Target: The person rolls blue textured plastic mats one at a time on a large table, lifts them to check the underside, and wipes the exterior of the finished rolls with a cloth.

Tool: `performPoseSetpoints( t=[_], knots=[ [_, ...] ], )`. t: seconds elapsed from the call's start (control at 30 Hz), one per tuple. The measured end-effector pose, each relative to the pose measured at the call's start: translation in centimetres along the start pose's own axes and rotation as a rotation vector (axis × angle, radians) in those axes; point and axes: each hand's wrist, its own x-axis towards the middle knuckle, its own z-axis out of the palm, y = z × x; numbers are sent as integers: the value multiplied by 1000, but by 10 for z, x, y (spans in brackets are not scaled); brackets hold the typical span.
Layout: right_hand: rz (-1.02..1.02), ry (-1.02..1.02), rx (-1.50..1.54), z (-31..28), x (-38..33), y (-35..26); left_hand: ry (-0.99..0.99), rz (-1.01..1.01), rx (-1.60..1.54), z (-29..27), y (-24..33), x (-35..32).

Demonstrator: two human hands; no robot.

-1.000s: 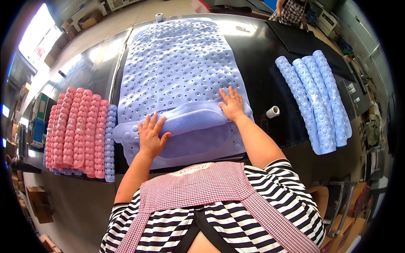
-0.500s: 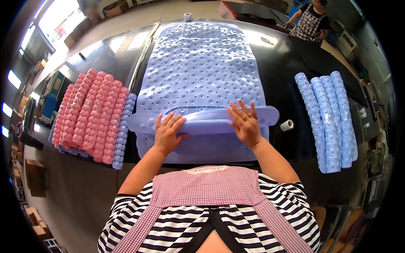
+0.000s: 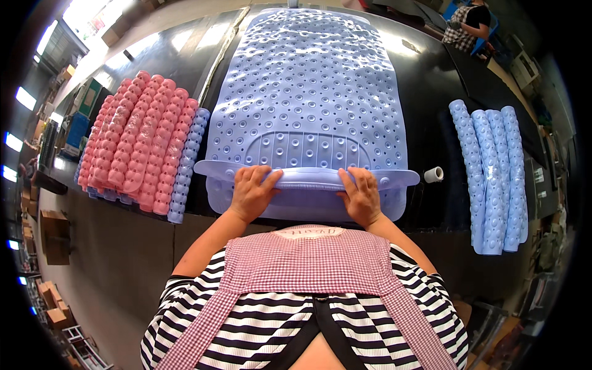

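Observation:
A large light-blue rubber bath mat (image 3: 308,92) with holes and bumps lies flat on the black table (image 3: 431,111). Its near edge is curled into a tight roll (image 3: 308,179) across the mat's width. My left hand (image 3: 251,191) presses on the roll left of the middle, fingers curved over it. My right hand (image 3: 361,194) grips the roll on its right part in the same way. A flat layer of mat (image 3: 308,209) shows under the roll toward me.
Rolled pink mats (image 3: 139,139) and one blue roll (image 3: 185,163) lie at the left. Several rolled blue mats (image 3: 493,179) lie at the right. A small white tape roll (image 3: 433,174) sits by the mat's right edge. Another person (image 3: 465,24) stands at the far right.
The mat's near edge has been rolled up farther and tighter. Both hands have moved onto the roll's top and now sit level with each other.

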Motion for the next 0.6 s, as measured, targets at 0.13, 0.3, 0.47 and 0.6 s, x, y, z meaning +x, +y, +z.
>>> performPoseSetpoints(
  t=[0.13,0.3,0.47,0.6],
  knots=[
    [1,11,14,-1,-10,-4,24,-10,13,1,2,-7],
    [-10,57,30,1,-19,-8,62,10,36,-4,8,-11],
    [30,-32,25,-6,-13,-8,-12,36,-31,-5,-1,-4],
    [133,-13,166,-16,2,-5,-93,40,-86,-6,-5,5]
  ],
)
